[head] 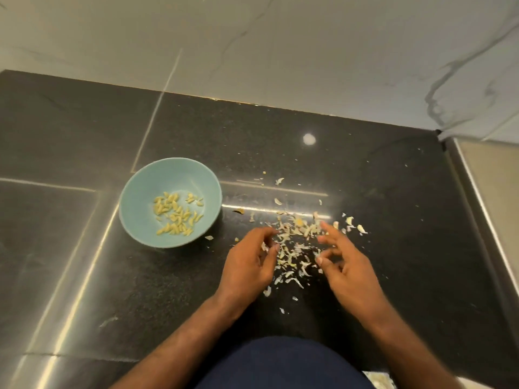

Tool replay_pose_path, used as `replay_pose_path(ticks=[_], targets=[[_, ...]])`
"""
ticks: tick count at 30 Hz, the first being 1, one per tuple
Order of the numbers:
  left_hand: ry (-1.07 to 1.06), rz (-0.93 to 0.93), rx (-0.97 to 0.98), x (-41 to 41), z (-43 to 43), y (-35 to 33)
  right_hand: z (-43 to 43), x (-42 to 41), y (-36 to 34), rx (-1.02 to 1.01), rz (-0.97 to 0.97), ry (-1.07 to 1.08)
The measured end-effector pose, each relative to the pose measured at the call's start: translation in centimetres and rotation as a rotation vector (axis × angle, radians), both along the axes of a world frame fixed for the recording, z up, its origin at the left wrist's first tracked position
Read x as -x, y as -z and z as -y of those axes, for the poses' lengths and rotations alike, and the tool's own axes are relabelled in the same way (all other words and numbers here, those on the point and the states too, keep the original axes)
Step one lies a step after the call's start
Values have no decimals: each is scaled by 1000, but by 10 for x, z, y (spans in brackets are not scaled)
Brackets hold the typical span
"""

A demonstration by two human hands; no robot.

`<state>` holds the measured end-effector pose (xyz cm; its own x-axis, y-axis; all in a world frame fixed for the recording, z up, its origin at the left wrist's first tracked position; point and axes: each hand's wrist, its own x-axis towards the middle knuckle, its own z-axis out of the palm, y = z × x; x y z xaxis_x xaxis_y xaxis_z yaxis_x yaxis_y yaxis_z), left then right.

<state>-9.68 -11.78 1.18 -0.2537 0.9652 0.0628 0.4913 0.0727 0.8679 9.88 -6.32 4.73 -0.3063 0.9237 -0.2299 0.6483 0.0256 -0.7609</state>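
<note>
Where dark blue garment (280, 366) fills bottom edge, forearms reach forward. Left hand (250, 262): fingers curled at husk pile (295, 242) on black tabletop (393, 206), pinch unclear. Right hand (344, 268): fingers loosely spread over pile. Teal bowl (140, 192) with pale seeds (175, 214) farther left. Marble wall (309, 51) behind.

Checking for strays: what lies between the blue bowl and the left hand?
Between round pale blue bowl and left hand, head view shows two small pale husk flakes on bare black stone counter.

Seeds (175, 213) lie in the bowl (137, 192). Right of the bowl, scraps (295, 242) lie on the counter (393, 206), between the left hand (248, 265) and right hand (342, 265).
</note>
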Motion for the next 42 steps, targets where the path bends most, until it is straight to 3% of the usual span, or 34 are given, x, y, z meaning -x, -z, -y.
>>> replay_pose_path(ticks=[3,6,13,19,24,33,38,42], targets=[[98,-11,-38,-20,-11,2,-8,-16,2,-96,-1,273],[139,-36,-45,-30,-12,10,-23,-25,7,-167,66,350],[148,-70,-8,-30,-14,17,-52,-18,6,-101,199,197],[134,-66,-3,-29,-14,16,-52,3,14,-158,388,77],[124,-62,-18,-30,-12,14,-43,0,11,-92,308,117],[128,-86,-2,-30,-16,16,0,-13,9,140,-73,226],[131,-121,12,-30,-18,16,4,-17,9,303,7,106],[130,-126,19,-31,-18,17,5,-17,6,268,210,-13]])
